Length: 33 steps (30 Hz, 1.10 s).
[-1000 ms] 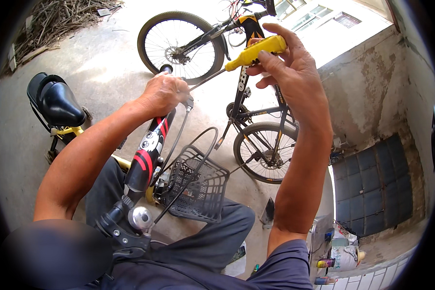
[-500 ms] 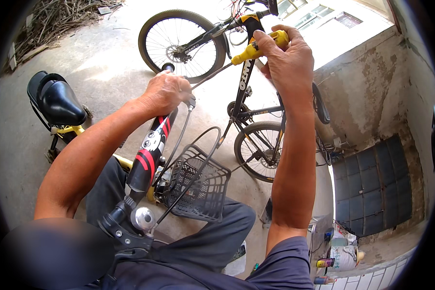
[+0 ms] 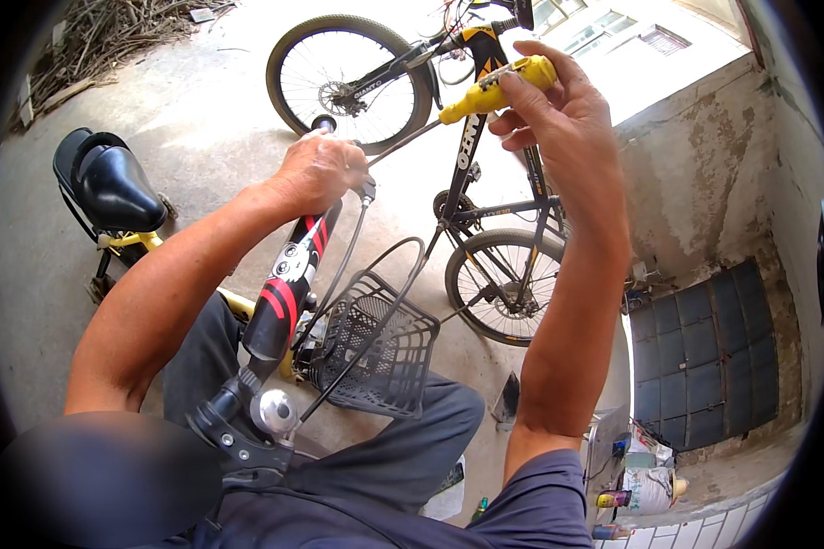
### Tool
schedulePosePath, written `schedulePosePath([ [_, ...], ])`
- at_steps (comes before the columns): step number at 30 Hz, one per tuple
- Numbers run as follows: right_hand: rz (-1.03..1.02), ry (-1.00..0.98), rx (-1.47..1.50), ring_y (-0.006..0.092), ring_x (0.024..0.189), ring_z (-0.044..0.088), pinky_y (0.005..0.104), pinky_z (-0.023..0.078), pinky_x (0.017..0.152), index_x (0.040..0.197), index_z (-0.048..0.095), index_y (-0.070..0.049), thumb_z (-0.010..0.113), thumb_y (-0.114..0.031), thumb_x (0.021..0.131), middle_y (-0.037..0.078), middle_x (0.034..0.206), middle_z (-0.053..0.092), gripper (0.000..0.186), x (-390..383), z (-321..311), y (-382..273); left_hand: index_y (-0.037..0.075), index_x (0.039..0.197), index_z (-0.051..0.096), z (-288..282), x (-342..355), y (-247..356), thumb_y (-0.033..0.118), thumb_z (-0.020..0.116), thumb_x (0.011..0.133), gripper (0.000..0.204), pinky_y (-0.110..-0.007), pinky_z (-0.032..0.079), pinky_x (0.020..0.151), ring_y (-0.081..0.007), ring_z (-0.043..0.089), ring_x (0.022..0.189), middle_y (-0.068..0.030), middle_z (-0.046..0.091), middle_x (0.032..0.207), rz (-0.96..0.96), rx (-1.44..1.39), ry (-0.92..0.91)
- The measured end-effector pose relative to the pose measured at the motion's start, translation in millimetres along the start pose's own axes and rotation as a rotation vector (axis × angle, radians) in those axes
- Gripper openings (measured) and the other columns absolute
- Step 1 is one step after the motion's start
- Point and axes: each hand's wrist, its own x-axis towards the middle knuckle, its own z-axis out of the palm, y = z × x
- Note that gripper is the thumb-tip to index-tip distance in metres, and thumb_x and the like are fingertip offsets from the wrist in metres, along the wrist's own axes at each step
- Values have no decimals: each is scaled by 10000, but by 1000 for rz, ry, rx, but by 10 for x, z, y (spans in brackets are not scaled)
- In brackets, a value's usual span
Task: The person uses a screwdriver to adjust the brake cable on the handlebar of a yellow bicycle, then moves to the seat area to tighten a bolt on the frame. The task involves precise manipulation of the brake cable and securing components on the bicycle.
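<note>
My right hand (image 3: 572, 133) holds a screwdriver (image 3: 471, 101) by its yellow handle, with the thumb along it and some fingers partly lifted. The thin shaft slants down to my left hand (image 3: 319, 169), where its tip is hidden. That hand is closed around the far end of a small bicycle's handlebar, near the brake lever mount (image 3: 366, 189). A black pad (image 3: 288, 274) with red stripes and a cartoon face covers the middle of the bar. At the near end sits a silver bell (image 3: 273, 412). A black basket (image 3: 380, 339) hangs beside the bar.
A larger black-and-yellow bicycle (image 3: 467, 146) stands just beyond my hands. The small bicycle's black saddle (image 3: 114, 188) is at the left. Branches (image 3: 110, 41) are piled at the far left. A dark metal door (image 3: 705, 357) and bags (image 3: 648, 485) are at the right.
My right hand and forearm have shifted right, and its fingers have loosened and spread around the yellow handle. My left hand has stayed on the bar.
</note>
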Motion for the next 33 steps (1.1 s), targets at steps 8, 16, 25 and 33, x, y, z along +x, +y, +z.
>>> schedulePosePath([
  [8,29,155,-40,98,668,703,198,564,538,1341,585,12,731,-298,978,121,915,719,499,96,100,130,57,925,758,8,21,-8,165,731,898,115,-412,422,1011,-253,633,867,-47,724,910,-58,-26,-58],
  [16,94,293,-265,64,614,649,188,542,484,1156,675,20,782,-401,926,58,842,701,492,93,110,119,99,812,743,40,11,-41,173,647,934,171,-415,512,940,-251,673,822,-62,726,848,15,3,10],
  [25,51,220,-222,91,731,688,218,598,582,1211,652,34,724,-310,975,98,911,708,423,174,105,184,55,926,756,4,35,-16,166,730,904,116,-427,428,1024,-255,638,890,-45,729,909,-87,-30,-77],
  [33,17,189,-314,133,822,726,233,625,671,1331,629,-15,693,-268,988,137,977,696,431,164,101,156,66,929,764,-21,24,28,175,734,895,118,-418,465,940,-266,615,920,-53,722,881,-114,-31,-64],
])
